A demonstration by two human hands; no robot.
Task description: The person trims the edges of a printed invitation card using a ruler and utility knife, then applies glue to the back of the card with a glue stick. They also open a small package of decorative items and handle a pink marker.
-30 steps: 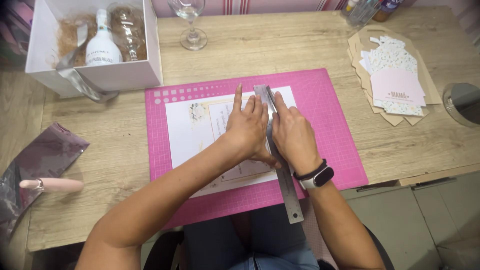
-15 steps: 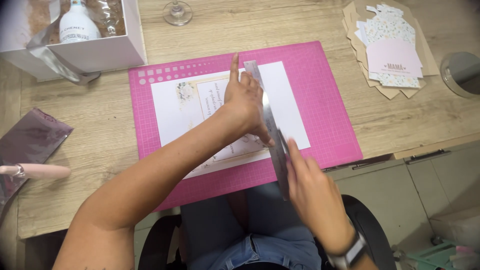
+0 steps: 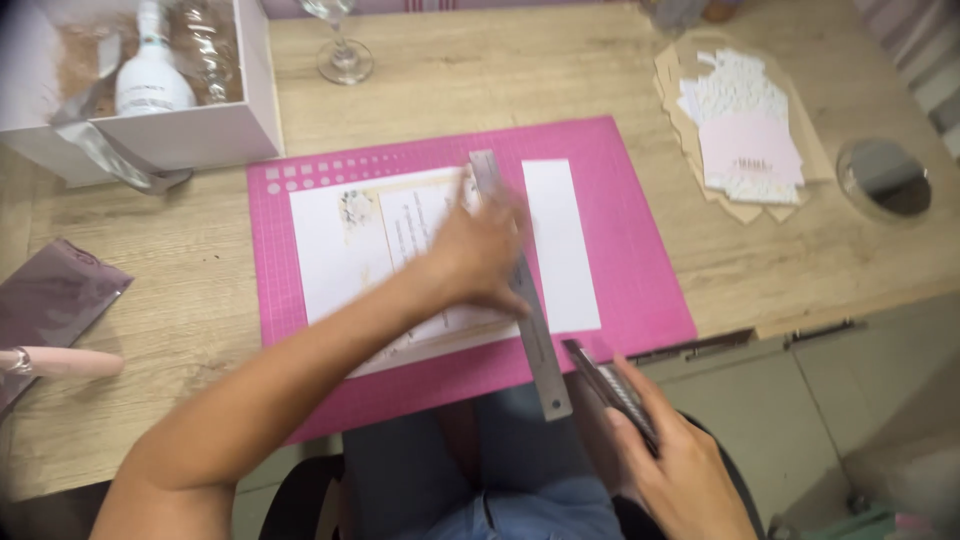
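Left hand: the left hand (image 3: 480,255) lies flat, fingers spread, pressing on the metal ruler (image 3: 520,285) near the centre of the frame; it grips nothing, only holds the ruler down. It is blurred, so finger detail is hard to read.
Right hand: the right hand (image 3: 665,465) is at the lower right of the frame, off the mat and over the person's lap, closed around a slim dark tool (image 3: 610,385), apparently a craft knife, though the blade is too blurred to make out.
Change: a second ago both hands were together at the ruler in the middle of the mat; half a second ago the right hand was drawing down along the ruler's lower end. Now it has come clear of the paper, tool in its grip.
Paper: a narrow white strip (image 3: 560,245) lies just to the right of the ruler, separate from the printed sheet (image 3: 345,250) under the left hand; in the earlier frames that strip was hidden behind the hands.
Reading: the pull along the ruler looks finished and the strip seems cut free.
Mat: the pink cutting mat (image 3: 640,230) carries the sheet, strip and ruler on the wooden worktop (image 3: 480,80).
Around: a white gift box (image 3: 215,135) at upper left, a stack of cards (image 3: 745,140) at upper right.
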